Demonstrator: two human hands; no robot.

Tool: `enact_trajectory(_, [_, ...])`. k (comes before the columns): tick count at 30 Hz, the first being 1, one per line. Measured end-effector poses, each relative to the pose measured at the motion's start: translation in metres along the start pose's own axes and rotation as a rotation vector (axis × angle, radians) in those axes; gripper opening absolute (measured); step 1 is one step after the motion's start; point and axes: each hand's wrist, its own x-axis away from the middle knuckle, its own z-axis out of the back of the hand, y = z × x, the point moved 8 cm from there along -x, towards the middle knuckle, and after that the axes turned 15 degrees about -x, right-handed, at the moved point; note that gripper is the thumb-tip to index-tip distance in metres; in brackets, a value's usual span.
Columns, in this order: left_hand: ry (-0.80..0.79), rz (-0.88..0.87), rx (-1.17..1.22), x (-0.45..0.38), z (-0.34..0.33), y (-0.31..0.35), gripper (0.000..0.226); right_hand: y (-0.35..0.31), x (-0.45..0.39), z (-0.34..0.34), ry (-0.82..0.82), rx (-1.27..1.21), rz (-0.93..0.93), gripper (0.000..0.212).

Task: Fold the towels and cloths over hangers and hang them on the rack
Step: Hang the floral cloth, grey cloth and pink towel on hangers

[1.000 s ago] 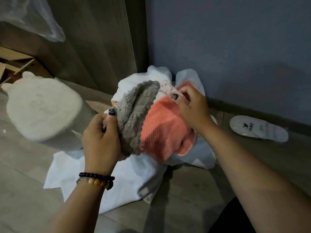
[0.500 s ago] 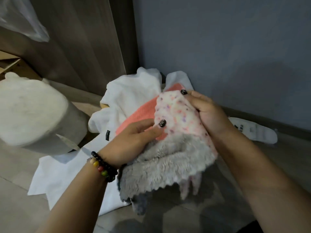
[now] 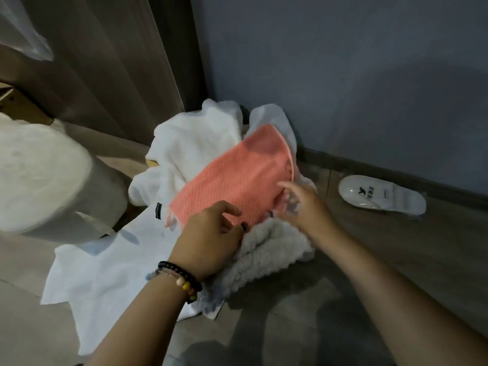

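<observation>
A pile of cloths lies on the floor in the corner. On top is an orange waffle cloth (image 3: 232,178), with white towels (image 3: 195,143) behind and under it. A grey fluffy cloth (image 3: 269,256) lies at the pile's near edge. My left hand (image 3: 211,239) rests on the grey cloth's left end with its fingers curled into the fabric. My right hand (image 3: 301,204) is blurred, its fingers spread over the orange cloth's right edge, where a bit of a speckled pink cloth (image 3: 284,200) shows. No hanger or rack is in view.
A round white fluffy stool (image 3: 42,175) stands close on the left. A white slipper (image 3: 381,194) lies by the blue-grey wall on the right. A wooden panel (image 3: 105,64) rises behind the pile, with a plastic bag (image 3: 23,35) and cardboard (image 3: 18,101) at far left.
The grey and speckled cloth, held up in both hands before, has dropped onto the pile's near edge. My right hand has let go and moved toward the orange cloth.
</observation>
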Motion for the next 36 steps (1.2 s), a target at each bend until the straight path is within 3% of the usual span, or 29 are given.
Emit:
enact_trajectory(5, [-0.155, -0.077, -0.438, -0.008, -0.015, -0.007, 0.047, 0.018, -0.008, -0.043, -0.135, 0.206, 0.049, 0.055])
enact_trajectory(8, [-0.295, -0.035, -0.66, -0.004, -0.027, -0.023, 0.059, 0.072, -0.005, -0.072, -0.274, 0.415, -0.07, 0.082])
enact_trajectory(11, [-0.277, -0.032, -0.684, -0.002, -0.029, -0.026, 0.062, 0.123, 0.01, -0.092, -0.336, 0.457, -0.131, 0.085])
enact_trajectory(15, [-0.229, -0.086, -0.684, 0.002, -0.034, -0.025, 0.062, 0.178, 0.015, -0.103, -0.256, 0.416, -0.271, 0.062])
enact_trajectory(18, [-0.223, -0.106, -0.68, 0.006, -0.037, -0.031, 0.064, 0.216, 0.012, -0.113, -0.289, 0.32, -0.415, 0.079])
enact_trajectory(20, [-0.245, -0.108, -0.669, 0.01, -0.039, -0.039, 0.063, 0.226, 0.007, -0.115, -0.237, 0.247, -0.406, 0.079])
enact_trajectory(26, [-0.338, -0.09, -0.652, 0.011, -0.046, -0.062, 0.056, 0.189, 0.005, -0.061, 0.152, 0.101, -0.219, 0.015])
enact_trajectory(30, [-0.21, -0.14, -0.647, -0.003, -0.043, -0.049, 0.044, 0.113, 0.017, -0.016, 0.377, -0.031, -0.037, 0.013])
enact_trajectory(32, [-0.102, -0.154, -0.729, -0.005, -0.036, -0.038, 0.036, 0.082, 0.033, -0.006, 0.376, -0.155, -0.04, 0.004])
enact_trajectory(33, [-0.076, -0.135, -0.748, -0.002, -0.034, -0.035, 0.034, 0.069, 0.042, -0.001, 0.372, -0.213, -0.058, 0.01])
enact_trajectory(36, [-0.086, 0.028, -0.662, 0.017, -0.032, -0.044, 0.036, 0.028, 0.068, 0.014, 0.382, -0.32, -0.009, 0.015])
